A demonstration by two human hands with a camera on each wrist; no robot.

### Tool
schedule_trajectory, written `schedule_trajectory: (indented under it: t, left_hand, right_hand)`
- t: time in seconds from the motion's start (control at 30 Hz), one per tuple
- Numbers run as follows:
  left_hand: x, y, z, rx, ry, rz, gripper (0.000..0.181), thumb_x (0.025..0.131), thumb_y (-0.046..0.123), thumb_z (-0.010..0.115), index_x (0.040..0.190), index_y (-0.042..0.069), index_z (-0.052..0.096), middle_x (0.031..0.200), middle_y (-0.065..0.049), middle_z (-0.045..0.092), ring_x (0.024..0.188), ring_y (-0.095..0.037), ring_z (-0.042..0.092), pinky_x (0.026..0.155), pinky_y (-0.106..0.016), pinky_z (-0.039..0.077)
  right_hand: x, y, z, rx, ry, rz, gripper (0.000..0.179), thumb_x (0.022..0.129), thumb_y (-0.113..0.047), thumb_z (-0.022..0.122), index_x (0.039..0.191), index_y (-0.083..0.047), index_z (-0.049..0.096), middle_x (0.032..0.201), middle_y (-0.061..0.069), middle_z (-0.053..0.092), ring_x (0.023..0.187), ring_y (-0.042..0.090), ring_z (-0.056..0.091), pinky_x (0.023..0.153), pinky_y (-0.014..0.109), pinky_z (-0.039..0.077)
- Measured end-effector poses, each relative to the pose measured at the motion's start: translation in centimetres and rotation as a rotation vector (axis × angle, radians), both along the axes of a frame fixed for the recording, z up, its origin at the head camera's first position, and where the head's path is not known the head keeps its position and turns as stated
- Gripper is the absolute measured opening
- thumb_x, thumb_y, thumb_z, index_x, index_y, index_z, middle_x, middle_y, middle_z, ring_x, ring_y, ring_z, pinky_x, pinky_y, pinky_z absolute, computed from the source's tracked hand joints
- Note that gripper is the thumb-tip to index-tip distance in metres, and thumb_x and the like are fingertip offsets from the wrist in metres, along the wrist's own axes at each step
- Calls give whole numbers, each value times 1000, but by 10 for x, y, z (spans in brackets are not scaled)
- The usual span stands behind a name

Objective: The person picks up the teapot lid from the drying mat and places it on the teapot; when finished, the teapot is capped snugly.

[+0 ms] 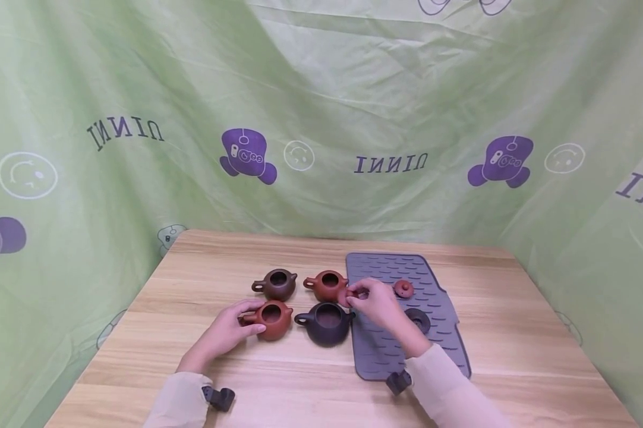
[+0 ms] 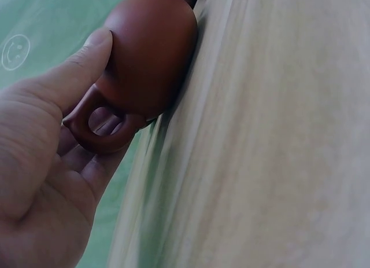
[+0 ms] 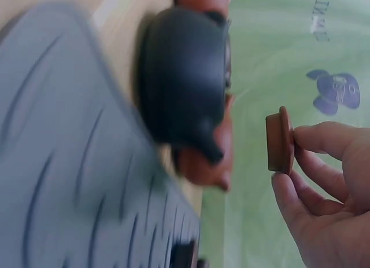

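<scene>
My left hand (image 1: 233, 327) grips a lidless reddish-brown teapot (image 1: 276, 324) by its handle side, the thumb on its body in the left wrist view. My right hand (image 1: 377, 303) pinches a small reddish clay lid (image 3: 280, 142) between thumb and fingers, held up off the mat in the right wrist view. In the head view that lid overlaps the spout side of another red teapot (image 1: 325, 292), which is uncovered. Just in front of it is a black teapot (image 1: 328, 333), also without a lid. A dark brown open teapot (image 1: 280, 290) stands behind the left hand's one.
A grey ridged mat (image 1: 377, 362) lies on the wooden table (image 1: 279, 392), right of the teapots. On it rest a red lid (image 1: 404, 289) and a black lid (image 1: 419, 321). Green printed cloth (image 1: 321, 202) hangs behind and along both sides.
</scene>
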State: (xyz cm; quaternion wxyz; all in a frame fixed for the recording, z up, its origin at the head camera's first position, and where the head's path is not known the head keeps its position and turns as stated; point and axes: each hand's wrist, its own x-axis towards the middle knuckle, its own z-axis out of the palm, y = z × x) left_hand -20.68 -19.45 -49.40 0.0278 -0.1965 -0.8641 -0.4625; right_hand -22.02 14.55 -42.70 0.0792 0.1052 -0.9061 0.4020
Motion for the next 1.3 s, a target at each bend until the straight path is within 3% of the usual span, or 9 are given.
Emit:
schedule_trajectory:
  t: [0.43, 0.67, 0.97, 1.13, 1.3]
  left_hand:
    - [1, -1, -1, -13, 9, -2, 50, 80, 19, 81, 124, 3, 63, 129, -16, 59, 123, -38, 51, 104, -55, 36]
    - [3, 0, 0, -12, 6, -1, 49, 80, 18, 81, 124, 4, 64, 128, -14, 60, 121, -36, 52, 103, -53, 39]
    - [3, 0, -1, -8, 12, -11, 48, 81, 20, 81, 124, 6, 64, 128, -12, 61, 122, -34, 53, 103, -52, 38]
    - [0, 0, -1, 48, -28, -37, 50, 82, 15, 80, 127, 2, 61, 129, -15, 59, 114, -32, 59, 97, -42, 47]
    - [1, 1, 0, 95, -70, -59, 51, 83, 11, 78, 128, -1, 58, 130, -19, 57, 107, -32, 63, 90, -31, 51]
  right_hand:
    - [-14, -54, -5, -40, -22, 150, 10, 78, -9, 79, 88, -9, 75, 79, -6, 69, 72, 5, 64, 70, 24, 53]
    - [-10, -84, -8, -89, -43, 206, 13, 79, -8, 78, 91, -5, 75, 82, -2, 69, 74, 8, 66, 68, 20, 53]
    - [-7, -115, -14, -52, -24, 248, 9, 80, -10, 78, 88, -8, 75, 83, -1, 69, 74, 7, 65, 67, 19, 52]
    - [-6, -127, -14, -22, -27, 254, 10, 80, -10, 78, 89, -8, 75, 84, 0, 69, 75, 7, 63, 68, 20, 50]
    - [-4, -136, -17, 71, 11, 258, 9, 80, -14, 79, 88, -11, 76, 83, -4, 68, 77, 9, 59, 69, 22, 48]
